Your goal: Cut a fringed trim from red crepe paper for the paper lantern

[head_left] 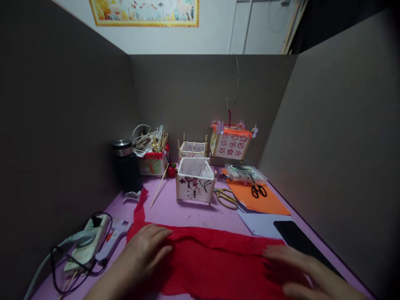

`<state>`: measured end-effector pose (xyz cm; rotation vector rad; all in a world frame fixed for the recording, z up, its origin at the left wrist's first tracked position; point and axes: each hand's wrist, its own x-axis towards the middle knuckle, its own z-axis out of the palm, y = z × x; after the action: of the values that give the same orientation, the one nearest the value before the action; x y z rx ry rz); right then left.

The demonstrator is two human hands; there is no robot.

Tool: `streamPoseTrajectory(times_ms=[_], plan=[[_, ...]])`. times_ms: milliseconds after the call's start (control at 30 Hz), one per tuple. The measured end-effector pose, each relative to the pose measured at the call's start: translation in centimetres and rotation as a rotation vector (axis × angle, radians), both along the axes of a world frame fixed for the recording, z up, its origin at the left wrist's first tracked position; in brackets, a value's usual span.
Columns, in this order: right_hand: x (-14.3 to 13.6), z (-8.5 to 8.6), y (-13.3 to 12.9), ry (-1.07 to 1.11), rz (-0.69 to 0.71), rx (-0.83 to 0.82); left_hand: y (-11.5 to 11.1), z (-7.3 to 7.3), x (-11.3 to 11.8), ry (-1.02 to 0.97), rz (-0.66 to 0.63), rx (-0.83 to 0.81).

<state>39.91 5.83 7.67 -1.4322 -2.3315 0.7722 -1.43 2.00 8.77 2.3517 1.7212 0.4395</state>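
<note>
Cloth (215, 262), red and creased, lies across the front of the tabletop (175, 213). Beside its left end sits a glue gun (113, 241); next, the left hand (146, 248) rests on the cloth, thumb apart, gripping nothing. The right hand (296, 263), blurred, spreads likewise at the right end. Smoothing seems in hand; the next move probably calls for even pressure.

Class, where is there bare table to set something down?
Purple tabletop shows between the red cloth and front lantern, and between that lantern and the wooden stick. Crowded: orange paper and gold scissors, right; power strip and glue gun, left.
</note>
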Motion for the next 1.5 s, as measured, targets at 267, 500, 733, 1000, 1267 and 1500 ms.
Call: streamPoseTrajectory(times_ms=[267, 500, 733, 1000, 1267, 1500], plan=[[-7.3, -1.5, 3.7, -0.215, -0.154, 0.329, 4.8, -1.5, 4.3, 0.167, 0.073, 0.051], [-5.0, -2.5, 5.8, -0.347, -0.050, 0.261, 6.1, -1.8, 0.0, 0.269, 0.151, -0.151], [-7.9, -1.1, 7.2, -0.459, -0.174, 0.507, 8.5, 0.0, -1.1, 0.355, 0.164, -0.004], [-14.8, -4.8, 3.3, -0.115, 0.200, 0.370, 5.0, -4.0, 6.5, 0.174, -0.133, -0.057], [-15.2, -4.2, 2.7, -0.171, 0.106, 0.232, 3.8, -4.6, 6.3, 0.107, 0.056, -0.001], [-13.2, -6.6, 3.3, -0.230, 0.089, 0.196, 4.3, -5.4, 2.6, 0.169, 0.103, -0.157]])
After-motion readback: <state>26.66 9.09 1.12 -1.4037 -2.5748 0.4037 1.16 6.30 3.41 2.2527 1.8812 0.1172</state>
